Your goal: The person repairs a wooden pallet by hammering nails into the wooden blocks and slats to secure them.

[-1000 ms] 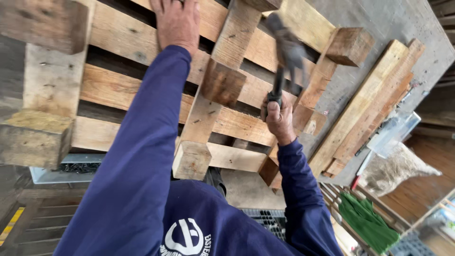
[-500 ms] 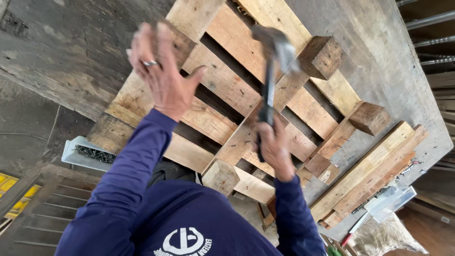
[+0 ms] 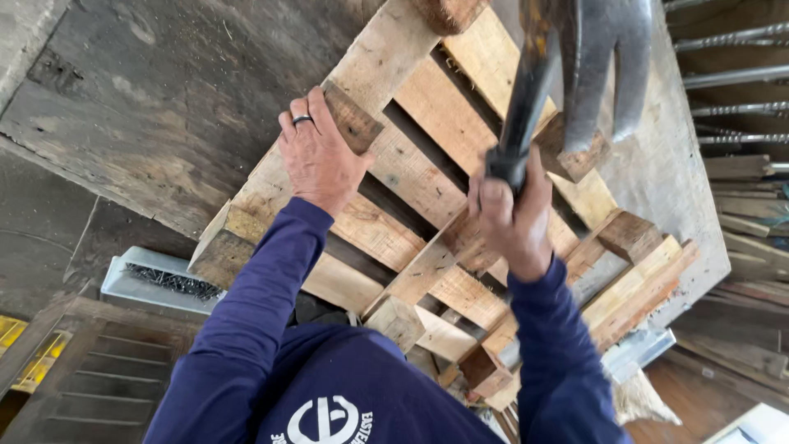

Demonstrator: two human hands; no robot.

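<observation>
Now you have the hammer (image 3: 575,74) raised over the pallet (image 3: 427,181).
Your right hand (image 3: 514,218) is fisted low on its likely top-heavy handle (good grip); your left hand (image 3: 316,156) lies open, steadying the stiff, splintery boards.

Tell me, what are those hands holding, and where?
The right hand grips a claw hammer low on its handle. The left hand holds nothing; it rests on the wooden pallet.

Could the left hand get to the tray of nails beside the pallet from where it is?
Probably yes. The left hand rests empty on a pallet block, and the tray of nails lies open below that arm with nothing between them.
</observation>
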